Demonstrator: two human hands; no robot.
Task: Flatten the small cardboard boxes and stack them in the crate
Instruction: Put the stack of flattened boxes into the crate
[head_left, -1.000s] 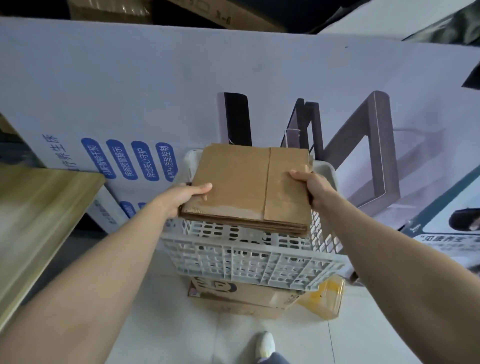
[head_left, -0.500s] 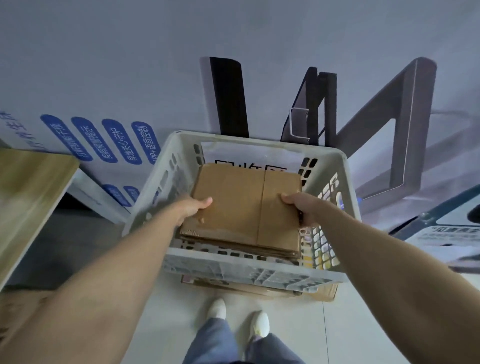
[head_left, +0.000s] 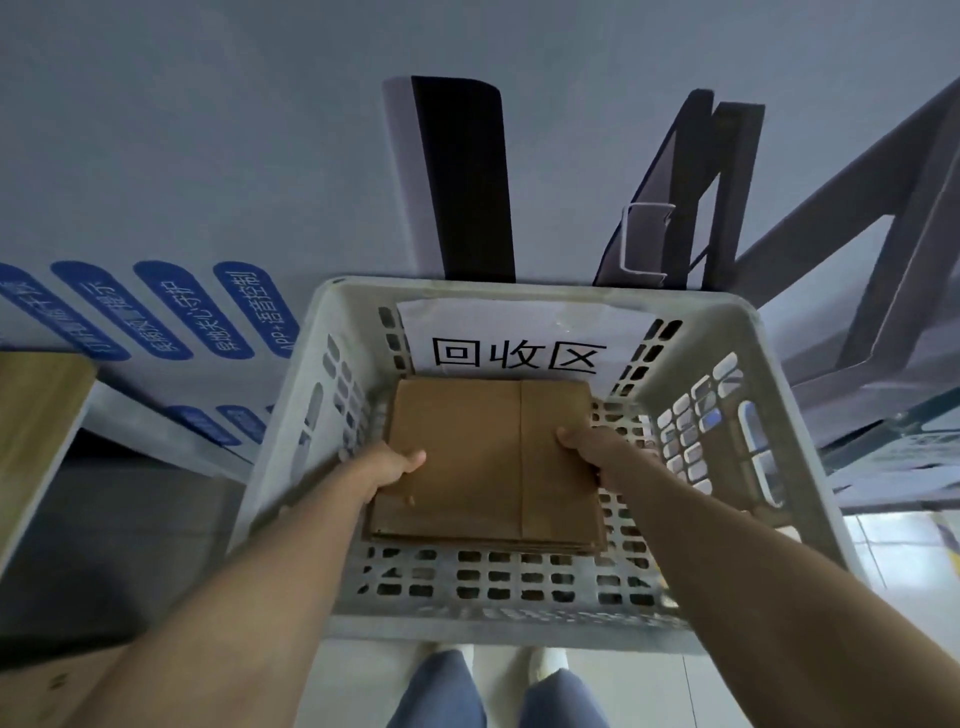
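Note:
A stack of flattened brown cardboard boxes (head_left: 483, 462) is low inside the white perforated plastic crate (head_left: 524, 623), close to its floor. My left hand (head_left: 392, 467) grips the stack's left edge, thumb on top. My right hand (head_left: 589, 449) grips the right edge the same way. Both forearms reach down over the crate's near rim. A white paper label with black characters (head_left: 519, 338) is taped to the crate's far inner wall.
A large printed white carton (head_left: 208, 182) stands right behind the crate. A wooden tabletop edge (head_left: 31, 431) lies at the left. My legs and white shoes (head_left: 545, 660) are on the tiled floor below the crate.
The stack has gone down from above the crate's rim to deep inside it, both hands still holding its sides. The view has tilted downward and come closer to the crate.

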